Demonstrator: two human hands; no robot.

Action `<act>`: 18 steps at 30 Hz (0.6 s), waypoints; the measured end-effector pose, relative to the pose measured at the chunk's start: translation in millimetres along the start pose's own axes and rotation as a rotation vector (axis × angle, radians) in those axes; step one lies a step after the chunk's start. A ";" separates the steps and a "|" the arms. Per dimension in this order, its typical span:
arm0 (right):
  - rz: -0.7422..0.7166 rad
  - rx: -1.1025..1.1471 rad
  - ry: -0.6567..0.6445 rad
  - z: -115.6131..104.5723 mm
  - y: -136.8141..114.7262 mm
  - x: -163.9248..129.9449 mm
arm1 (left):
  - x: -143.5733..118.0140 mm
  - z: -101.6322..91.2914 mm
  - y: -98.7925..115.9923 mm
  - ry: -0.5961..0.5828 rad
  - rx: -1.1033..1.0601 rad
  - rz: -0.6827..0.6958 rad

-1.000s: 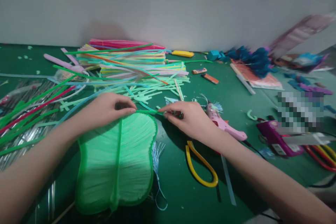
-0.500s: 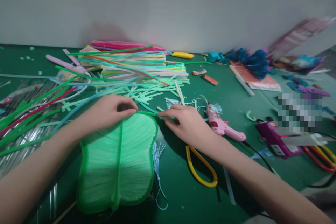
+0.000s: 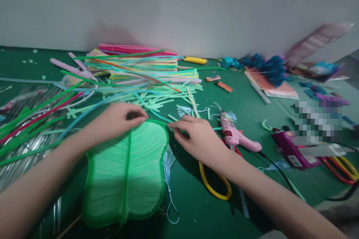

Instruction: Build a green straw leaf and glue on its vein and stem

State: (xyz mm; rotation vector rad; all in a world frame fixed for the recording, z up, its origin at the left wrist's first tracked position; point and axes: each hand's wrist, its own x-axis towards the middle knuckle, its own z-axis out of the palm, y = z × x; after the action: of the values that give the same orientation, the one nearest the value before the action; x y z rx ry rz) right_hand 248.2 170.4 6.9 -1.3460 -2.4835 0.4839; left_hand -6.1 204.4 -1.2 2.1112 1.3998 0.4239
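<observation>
A pale green leaf-shaped fan of fine plastic strands with a darker green rim [image 3: 126, 173] lies flat on the green desk [image 3: 196, 209] in the lower centre-left of the frame. Its long axis runs from the bottom edge of the frame up toward the middle, following the darker green midrib, and its broad far end points away from the person. The left hand [image 3: 116, 119] rests at that far end, thumb and fingers closed in a pinch on the rim where the midrib meets it. The right hand [image 3: 196, 138], just right of the fan's upper right corner, has its fingers drawn together on a thin green strip [image 3: 157, 121] that runs along the fan's top edge between the two hands. A pink glue gun [image 3: 235, 136] lies just right of the right hand, and yellow-handled scissors [image 3: 213, 186] lie partly under that wrist. A heap of coloured plastic straws [image 3: 140, 67] fills the upper centre-left, beyond both hands.
</observation>
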 end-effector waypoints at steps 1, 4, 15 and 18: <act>0.005 -0.002 -0.003 0.3 -0.4 0.0 | -1.0 0.8 1.2 0.014 0.015 0.014; 0.017 -0.005 -0.020 0.6 -1.4 -0.1 | -7.3 8.0 6.3 0.096 0.086 0.082; 0.008 -0.014 -0.042 -1.3 -5.5 -1.7 | -29.8 39.2 10.8 0.281 0.319 0.267; 0.001 0.001 -0.045 -0.4 -7.9 -4.1 | -28.6 38.8 10.4 0.293 0.341 0.286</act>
State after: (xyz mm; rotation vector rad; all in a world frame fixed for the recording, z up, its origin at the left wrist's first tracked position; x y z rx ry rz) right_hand 244.5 162.9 10.3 -1.3500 -2.5189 0.5206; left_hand 11.1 164.3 -24.1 2.6298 1.4094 0.6689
